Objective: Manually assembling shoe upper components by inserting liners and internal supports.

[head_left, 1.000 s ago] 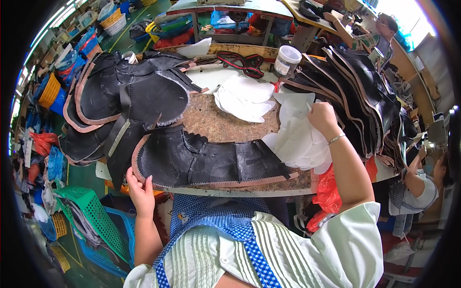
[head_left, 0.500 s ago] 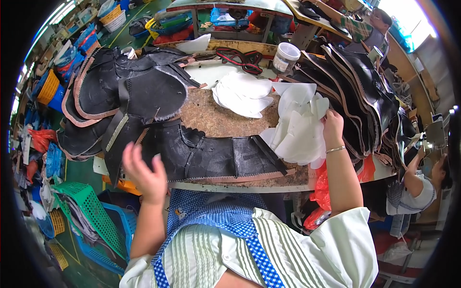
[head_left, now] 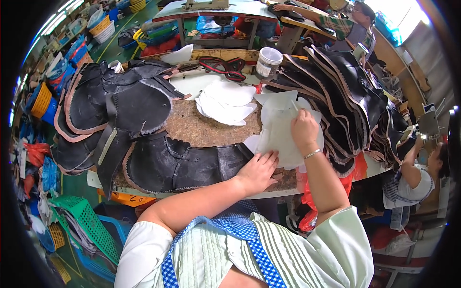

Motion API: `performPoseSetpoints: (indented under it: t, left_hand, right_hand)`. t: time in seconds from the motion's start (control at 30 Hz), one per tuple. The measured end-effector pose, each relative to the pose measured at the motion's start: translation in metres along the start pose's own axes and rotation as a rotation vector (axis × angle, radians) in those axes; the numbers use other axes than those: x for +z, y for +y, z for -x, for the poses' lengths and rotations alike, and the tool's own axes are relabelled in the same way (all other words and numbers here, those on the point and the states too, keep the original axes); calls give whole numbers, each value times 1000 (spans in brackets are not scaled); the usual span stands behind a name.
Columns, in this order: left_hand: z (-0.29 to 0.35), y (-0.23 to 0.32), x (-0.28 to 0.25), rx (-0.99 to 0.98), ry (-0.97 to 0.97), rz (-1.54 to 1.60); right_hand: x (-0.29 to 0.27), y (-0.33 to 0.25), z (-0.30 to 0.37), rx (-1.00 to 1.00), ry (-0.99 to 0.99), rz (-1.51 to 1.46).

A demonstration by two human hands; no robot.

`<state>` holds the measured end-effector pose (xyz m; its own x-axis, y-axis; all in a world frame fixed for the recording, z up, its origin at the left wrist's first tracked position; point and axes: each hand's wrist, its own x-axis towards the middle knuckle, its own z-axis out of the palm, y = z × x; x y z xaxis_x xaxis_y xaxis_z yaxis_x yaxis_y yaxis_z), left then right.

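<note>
My right hand (head_left: 306, 130) is over the pile of thin white cut pieces (head_left: 276, 127) on the right of the table, its fingers pinched on the edge of a white piece; the exact grip is partly hidden. My left hand (head_left: 259, 172) lies flat, fingers stretched out, at the right end of a long black leather piece (head_left: 192, 165) with a pinkish stitched edge. Its fingertips reach the lower left of the white pile. A second white stack (head_left: 225, 101) sits further left on the worn brown board.
Black stitched leather pieces (head_left: 139, 103) are heaped at the left, with a layered stack (head_left: 345, 91) at the right. A white tub (head_left: 269, 62) and black-and-red straps (head_left: 223, 67) stand along the back. A green basket (head_left: 84, 225) is at lower left. Two people work at the right.
My left hand has come from the left, across the black piece, down beside the white pile. My right hand has moved left from the pile's right edge onto its upper part.
</note>
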<state>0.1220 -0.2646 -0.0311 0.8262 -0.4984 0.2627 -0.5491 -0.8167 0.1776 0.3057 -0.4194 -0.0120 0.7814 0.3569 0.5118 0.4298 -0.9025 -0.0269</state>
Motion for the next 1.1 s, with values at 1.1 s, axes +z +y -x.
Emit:
performPoseSetpoints:
  t: [1.1]
  left_hand:
    - [146, -48, -75, -814, 458, 851]
  right_hand:
    - [-84, -128, 92, 273, -654, -1227]
